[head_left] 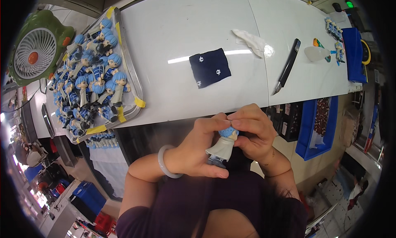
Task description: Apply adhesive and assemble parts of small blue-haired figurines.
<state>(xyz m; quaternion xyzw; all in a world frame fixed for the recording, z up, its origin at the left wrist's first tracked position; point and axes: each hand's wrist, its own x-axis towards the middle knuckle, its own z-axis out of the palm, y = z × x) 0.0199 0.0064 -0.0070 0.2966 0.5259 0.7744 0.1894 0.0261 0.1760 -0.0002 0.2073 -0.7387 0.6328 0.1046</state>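
Just in front of my chest, below the table's front edge, I hold a small figurine [222, 147] with blue hair, a pale cape and dark legs. My left hand [200, 145] is closed round its body and legs, thumb low by the feet. The fingertips of my right hand [255, 133] pinch at its head, meeting my left fingertips there. Any small thing between those fingertips is hidden. On the table ahead lies a dark blue cloth [211, 67] with small white motifs. Right of it are a crumpled white tissue [251, 42] and a black utility knife [287, 67].
At left, a metal tray [138, 83] edged with yellow tape holds many similar figurines, beside a green fan [39, 48]. On the right stand a squeeze bottle [317, 53], several more figurines [333, 29] and a blue bin [354, 54]. Lower right, a long blue tray [303, 141] holds small brown pieces.
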